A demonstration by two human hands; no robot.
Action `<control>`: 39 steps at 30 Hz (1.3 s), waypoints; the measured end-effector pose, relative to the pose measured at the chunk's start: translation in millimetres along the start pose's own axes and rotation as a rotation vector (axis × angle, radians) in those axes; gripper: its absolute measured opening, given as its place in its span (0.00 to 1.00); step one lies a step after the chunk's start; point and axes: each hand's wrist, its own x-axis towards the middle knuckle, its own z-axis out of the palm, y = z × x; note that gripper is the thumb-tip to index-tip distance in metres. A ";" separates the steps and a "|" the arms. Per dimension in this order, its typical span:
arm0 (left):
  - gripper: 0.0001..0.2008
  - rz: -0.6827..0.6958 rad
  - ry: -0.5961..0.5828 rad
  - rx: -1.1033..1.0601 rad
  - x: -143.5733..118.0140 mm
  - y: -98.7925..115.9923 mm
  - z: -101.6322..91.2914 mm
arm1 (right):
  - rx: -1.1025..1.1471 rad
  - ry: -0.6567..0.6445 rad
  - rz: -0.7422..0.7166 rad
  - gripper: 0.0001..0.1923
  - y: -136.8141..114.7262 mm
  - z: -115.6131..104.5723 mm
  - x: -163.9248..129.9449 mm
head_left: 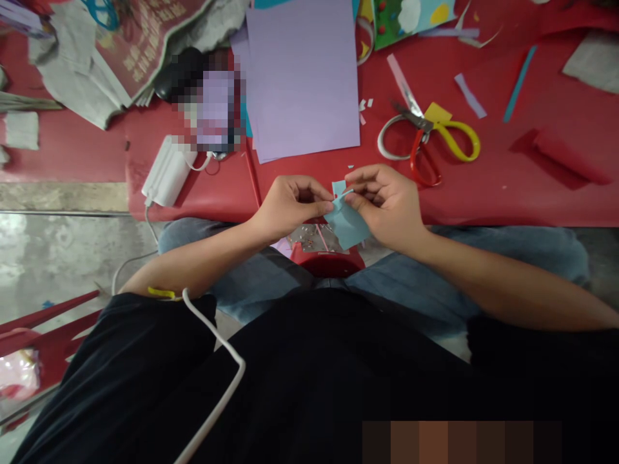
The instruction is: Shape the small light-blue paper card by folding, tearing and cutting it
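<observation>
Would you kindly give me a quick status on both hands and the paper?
Left hand and right hand both pinching light blue paper piece above lap. Scissors idle on red table. Nothing between the hands.

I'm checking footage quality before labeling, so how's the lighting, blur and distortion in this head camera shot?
Head view: soft, even light, no hard glare on the red table; the left hand, right hand and blue paper piece are slightly soft but readable; a pixelated block sits beside the lilac paper sheets, another at the bottom edge; wide-angle bending shows on the table edge, and the dark shirt is underexposed.
</observation>
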 end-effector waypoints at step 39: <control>0.11 0.266 0.036 0.689 -1.9 -2.8 0.8 | -0.101 -0.214 0.096 0.10 -3.9 -4.3 6.9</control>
